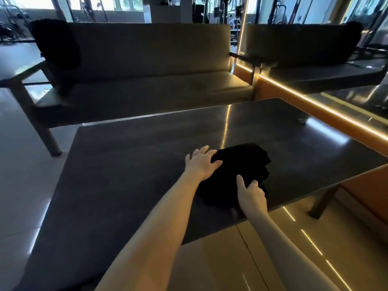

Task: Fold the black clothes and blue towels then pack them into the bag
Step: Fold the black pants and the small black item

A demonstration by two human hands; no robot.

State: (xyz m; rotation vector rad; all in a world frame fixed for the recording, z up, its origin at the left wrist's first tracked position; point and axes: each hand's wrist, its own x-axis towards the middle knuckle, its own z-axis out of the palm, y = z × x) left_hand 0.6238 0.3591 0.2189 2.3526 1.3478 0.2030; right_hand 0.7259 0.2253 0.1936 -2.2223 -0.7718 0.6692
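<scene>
Black clothes (241,164) (folds indistinct) half-hide right fingers (254,184)

Dark table (130,169) — black clothes (243,164) on it.

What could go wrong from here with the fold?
1. The black garment lies near the table edge; the right hand, gripping its near side, could drag it off.
2. The left hand only rests flat on it, so layers may slip.
3. Black cloth on a dark table: crooked edges are easy to miss.
</scene>
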